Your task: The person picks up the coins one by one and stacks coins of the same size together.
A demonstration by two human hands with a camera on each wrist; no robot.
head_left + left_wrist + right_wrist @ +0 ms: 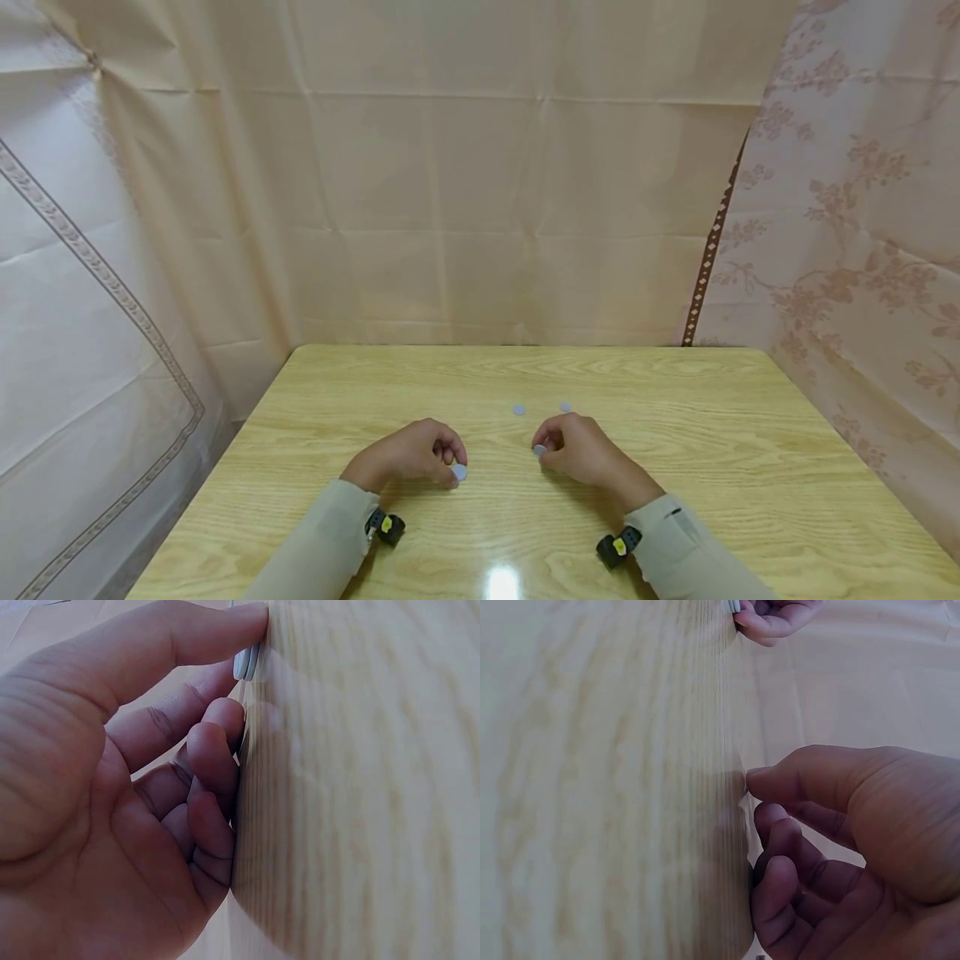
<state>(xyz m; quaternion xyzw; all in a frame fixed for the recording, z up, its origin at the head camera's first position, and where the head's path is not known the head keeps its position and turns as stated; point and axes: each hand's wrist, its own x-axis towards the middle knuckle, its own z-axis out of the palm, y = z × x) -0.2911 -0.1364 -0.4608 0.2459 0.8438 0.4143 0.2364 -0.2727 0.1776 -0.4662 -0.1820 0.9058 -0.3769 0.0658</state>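
Note:
My left hand is low over the table, thumb and index finger pinching small pale round discs. In the left wrist view two thin discs show edge-on, stacked face to face by the thumb tip; the other fingers curl in close to the tabletop. To the right, my right hand holds another pale disc between thumb and index fingertips, close over the wood. That disc is hidden in the right wrist view, where the thumb of the right hand meets the table surface.
Farther back on the wooden table lie two more pale discs, one left and one right, the latter just beyond the right hand. A beige cloth hangs behind the table, with patterned cloths at both sides.

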